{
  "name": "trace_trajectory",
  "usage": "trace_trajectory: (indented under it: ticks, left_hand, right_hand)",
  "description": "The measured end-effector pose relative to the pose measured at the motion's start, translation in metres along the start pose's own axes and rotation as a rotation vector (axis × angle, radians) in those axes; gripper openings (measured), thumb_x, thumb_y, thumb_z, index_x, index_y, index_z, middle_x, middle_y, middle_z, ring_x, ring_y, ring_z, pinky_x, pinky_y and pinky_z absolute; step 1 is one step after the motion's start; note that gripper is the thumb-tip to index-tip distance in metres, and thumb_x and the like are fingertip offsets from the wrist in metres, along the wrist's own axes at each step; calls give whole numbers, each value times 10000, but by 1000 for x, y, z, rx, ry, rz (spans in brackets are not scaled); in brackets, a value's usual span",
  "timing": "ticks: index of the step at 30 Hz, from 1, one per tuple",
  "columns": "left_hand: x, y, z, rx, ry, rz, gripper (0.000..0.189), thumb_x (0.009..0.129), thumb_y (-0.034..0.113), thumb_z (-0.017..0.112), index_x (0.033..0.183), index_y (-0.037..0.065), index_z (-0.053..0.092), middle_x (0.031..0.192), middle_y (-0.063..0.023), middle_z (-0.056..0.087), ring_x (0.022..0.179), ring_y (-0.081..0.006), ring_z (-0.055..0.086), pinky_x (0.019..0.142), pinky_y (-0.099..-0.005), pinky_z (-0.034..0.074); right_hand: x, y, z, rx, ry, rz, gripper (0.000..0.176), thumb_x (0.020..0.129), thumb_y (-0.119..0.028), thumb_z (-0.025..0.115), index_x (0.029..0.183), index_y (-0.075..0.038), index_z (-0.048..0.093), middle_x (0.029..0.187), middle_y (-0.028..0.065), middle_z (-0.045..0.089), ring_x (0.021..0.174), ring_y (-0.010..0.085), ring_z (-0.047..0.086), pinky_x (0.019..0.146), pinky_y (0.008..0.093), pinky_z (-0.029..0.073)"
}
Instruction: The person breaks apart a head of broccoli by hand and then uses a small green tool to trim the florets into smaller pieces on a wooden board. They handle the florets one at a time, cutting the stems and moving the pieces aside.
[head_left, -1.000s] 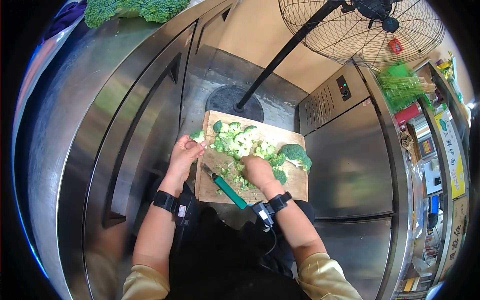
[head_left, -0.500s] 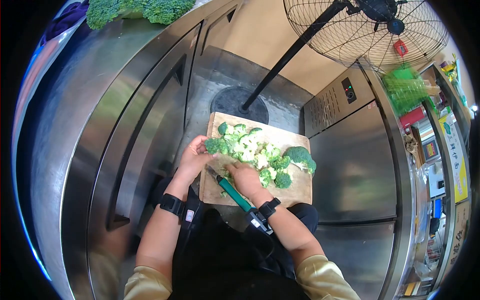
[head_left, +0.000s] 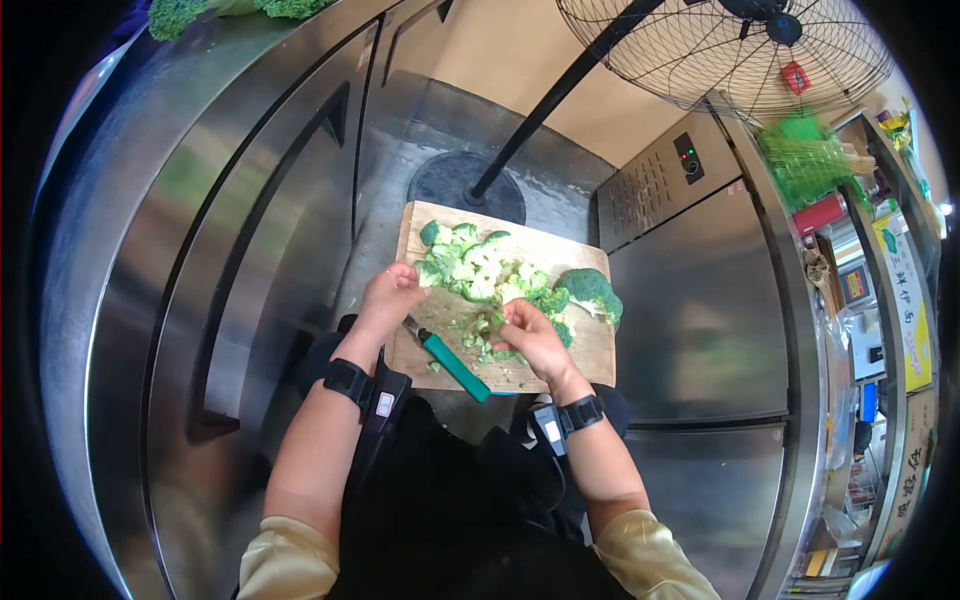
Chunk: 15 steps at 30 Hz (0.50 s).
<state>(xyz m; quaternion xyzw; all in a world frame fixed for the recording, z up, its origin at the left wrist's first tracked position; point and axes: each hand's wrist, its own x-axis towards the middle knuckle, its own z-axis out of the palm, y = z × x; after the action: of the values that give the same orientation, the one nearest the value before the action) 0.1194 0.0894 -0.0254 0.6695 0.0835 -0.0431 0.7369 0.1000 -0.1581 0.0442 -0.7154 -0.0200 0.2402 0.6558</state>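
My left hand (head_left: pixel 388 302) is at the left side of the wooden cutting board (head_left: pixel 408 372), fingers curled beside a broccoli floret (head_left: pixel 430 272); what lies in them, if anything, is hidden. Over the board's middle, my right hand (head_left: pixel 533 338) pinches a small green broccoli piece (head_left: pixel 497 320). Cut florets (head_left: pixel 480 270) are heaped across the upper half of the board. A larger broccoli head (head_left: pixel 590 291) sits at the right edge. Between my hands lies a knife (head_left: pixel 455 366), its green handle reaching over the front edge and its blade partly under my left hand. Small scraps (head_left: pixel 475 335) are scattered nearby.
Steel cabinets (head_left: pixel 280 250) with a counter stand on the left, with more broccoli (head_left: pixel 180 15) on top. A steel fridge unit (head_left: pixel 700 300) is on the right. Behind the board stands a fan on a round base (head_left: pixel 465 188). Loaded shelves (head_left: pixel 870 330) line the far right.
My right hand has lifted from beside the knife handle and moved right, now pinching a small piece. The knife handle is uncovered. My left hand stays near the same florets; the view has shifted slightly.
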Motion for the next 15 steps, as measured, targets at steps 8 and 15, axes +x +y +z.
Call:
trace_trajectory:
  ticks: [8,15]
  left_hand:
    - [12,-10,24,15,8,14,205,751,28,717,882,-6,563,741,-59,595,587,-107,576,511,-255,476]
    - [9,9,50,164,41,189,240,732,34,728,905,21,563,770,-61,593,618,-112,582,537,-277,468]
  right_hand:
    - [-39,40,-7,747,-104,167,261,853,16,501,1091,-91,512,974,201,607,840,233,598,737,282,518]
    - [-62,33,-5,773,-188,83,361,822,31,455,1164,-67,517,1056,150,583,952,227,575,854,330,493]
